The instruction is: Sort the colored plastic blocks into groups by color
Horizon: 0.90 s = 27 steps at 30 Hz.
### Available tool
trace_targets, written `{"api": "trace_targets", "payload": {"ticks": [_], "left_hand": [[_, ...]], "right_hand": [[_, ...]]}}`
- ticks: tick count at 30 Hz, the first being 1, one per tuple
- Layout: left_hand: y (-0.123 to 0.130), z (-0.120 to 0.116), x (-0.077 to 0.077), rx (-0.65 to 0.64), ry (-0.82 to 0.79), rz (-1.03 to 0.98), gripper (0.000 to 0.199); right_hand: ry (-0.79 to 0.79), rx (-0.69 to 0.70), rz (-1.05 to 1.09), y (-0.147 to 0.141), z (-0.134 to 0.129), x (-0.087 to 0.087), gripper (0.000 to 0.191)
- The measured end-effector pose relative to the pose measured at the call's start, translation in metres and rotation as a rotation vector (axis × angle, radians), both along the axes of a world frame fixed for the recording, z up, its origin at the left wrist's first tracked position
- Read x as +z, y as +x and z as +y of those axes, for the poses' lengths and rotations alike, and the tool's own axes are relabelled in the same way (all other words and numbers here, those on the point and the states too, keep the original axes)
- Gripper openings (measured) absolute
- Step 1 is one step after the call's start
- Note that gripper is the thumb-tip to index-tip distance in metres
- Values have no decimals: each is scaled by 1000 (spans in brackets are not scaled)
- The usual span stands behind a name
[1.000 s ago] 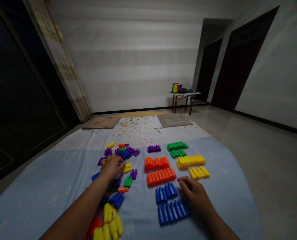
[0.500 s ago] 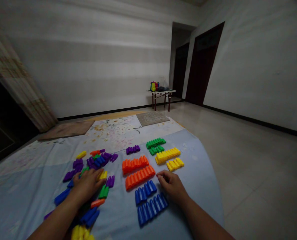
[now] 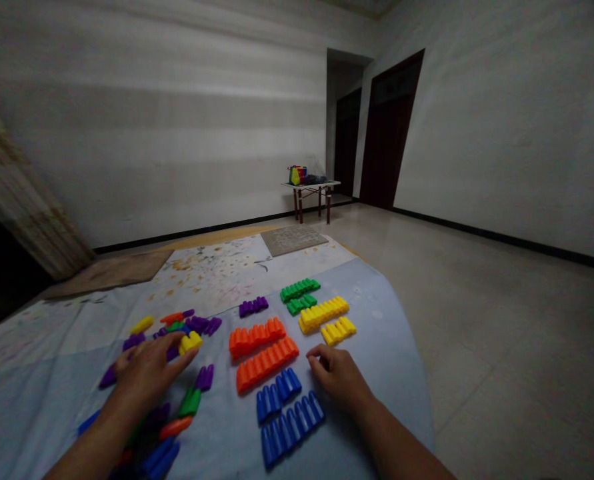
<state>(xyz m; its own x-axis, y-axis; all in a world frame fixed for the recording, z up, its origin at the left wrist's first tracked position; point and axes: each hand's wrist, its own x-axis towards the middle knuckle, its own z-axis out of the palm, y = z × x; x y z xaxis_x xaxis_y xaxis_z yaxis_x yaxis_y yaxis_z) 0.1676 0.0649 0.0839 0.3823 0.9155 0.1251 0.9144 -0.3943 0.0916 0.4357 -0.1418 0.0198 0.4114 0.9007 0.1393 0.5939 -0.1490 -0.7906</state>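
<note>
My left hand [image 3: 149, 370] is over the mixed heap at the left, thumb and fingers closed on a yellow piece [image 3: 191, 343]. Around it lie purple pieces [image 3: 205, 378], a green piece [image 3: 190, 402], an orange piece [image 3: 175, 427] and blue pieces [image 3: 159, 460]. My right hand [image 3: 334, 373] rests on the cloth, fingers curled together, with nothing visible in them. Beside it stand rows of blue pieces [image 3: 293, 430], orange pieces [image 3: 267, 363] and yellow pieces [image 3: 324, 315]. Farther back are green rows [image 3: 300, 289] and a short purple row [image 3: 253, 307].
A flowered cloth [image 3: 217, 273] covers the round table. On its far side lie a grey mat [image 3: 293, 240] and a brown mat [image 3: 111, 273]. A small table [image 3: 311, 185] with a colourful bag [image 3: 297, 175] stands by the wall.
My left hand has lifted a yellow piece from the heap. The view has turned slightly, shifting the tabletop leftward. My right hand keeps its place beside the rows.
</note>
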Motion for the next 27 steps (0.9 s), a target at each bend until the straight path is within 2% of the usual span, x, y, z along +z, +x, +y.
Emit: {"api": "trace_targets", "payload": {"ticks": [2, 4, 8, 13, 17, 21, 27], "left_hand": [[16, -10, 11, -17, 58, -48, 50], [38, -24, 20, -92, 75, -91, 47], [90, -57, 26, -259, 26, -152, 43], [153, -87, 10, -455, 18, -197, 40], [191, -104, -6, -492, 6, -185, 44], [217, -118, -15, -485, -10, -153, 43], [239, -126, -21, -486, -9, -78, 41]], "right_hand": [[-16, -20, -15, 1, -3, 3, 24], [-74, -25, -44, 2, -7, 6, 24], [-217, 25, -166, 1, -14, 14, 21], [-262, 41, -269, 0, -22, 13, 22], [-200, 31, -286, -1, -24, 2, 21], [-177, 28, -308, 1, -23, -3, 20], [-134, 61, -302, 3, -23, -2, 21]]}}
